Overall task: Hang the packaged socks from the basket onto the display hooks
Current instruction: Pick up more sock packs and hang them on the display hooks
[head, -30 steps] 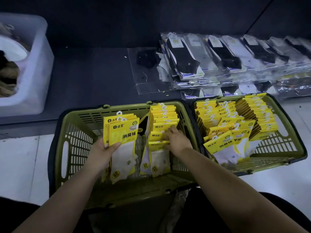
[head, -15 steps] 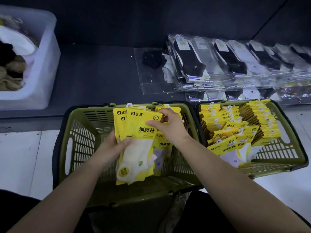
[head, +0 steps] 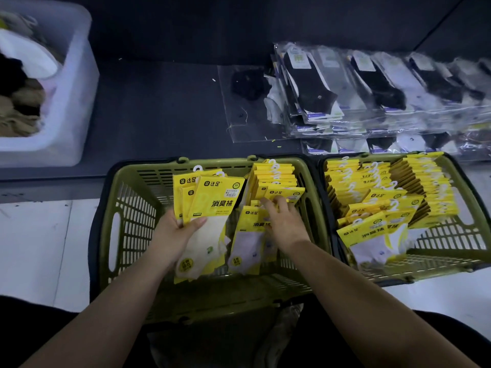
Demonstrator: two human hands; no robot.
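Two olive-green baskets sit side by side on the floor in front of me. In the left basket [head: 125, 216], my left hand [head: 175, 232] grips a small stack of yellow sock packs [head: 210, 208], fanned and upright. My right hand [head: 281, 221] reaches into the row of yellow packs [head: 273, 181] standing in the same basket, fingers spread on the front packs. The right basket [head: 462, 245] is filled with several rows of the same yellow packs [head: 372, 203]. No display hooks are in view.
A dark shelf [head: 159, 107] runs behind the baskets. Clear-bagged black and white socks [head: 345, 88] are stacked on its right part. A white plastic bin [head: 71, 102] with loose socks stands at its left. White floor tiles lie on both sides.
My right hand left the pack it added to the left hand's stack and went back down into the row in the basket. The left hand holds the stack slightly further left.
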